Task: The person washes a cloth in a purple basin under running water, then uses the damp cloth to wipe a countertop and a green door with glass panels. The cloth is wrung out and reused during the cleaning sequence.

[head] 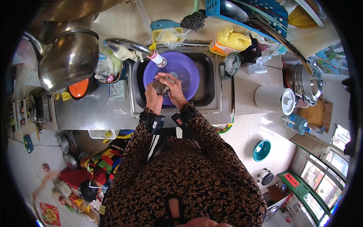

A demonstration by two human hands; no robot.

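Both of my hands meet over a purple plastic basin (189, 68) that sits in a dark sink (208, 82). My left hand (153, 98) closes around one side of a wet, brownish-grey cloth (161, 88). On the other side, my right hand (175, 89) presses its fingers over the top of the same bundle. Much of the cloth is hidden by my fingers. The chrome faucet (133, 46) arches over the basin, its pink-and-white nozzle (157, 59) just above my hands. Some water shows in the basin.
A large steel pot (69, 58) stands left, near a folded cloth (117, 90). Behind the sink are a yellow detergent jug (231, 42), a glass jar (231, 65) and a scrubber (194, 20). A white canister (273, 100) is right. Another person (90, 190) is at lower left.
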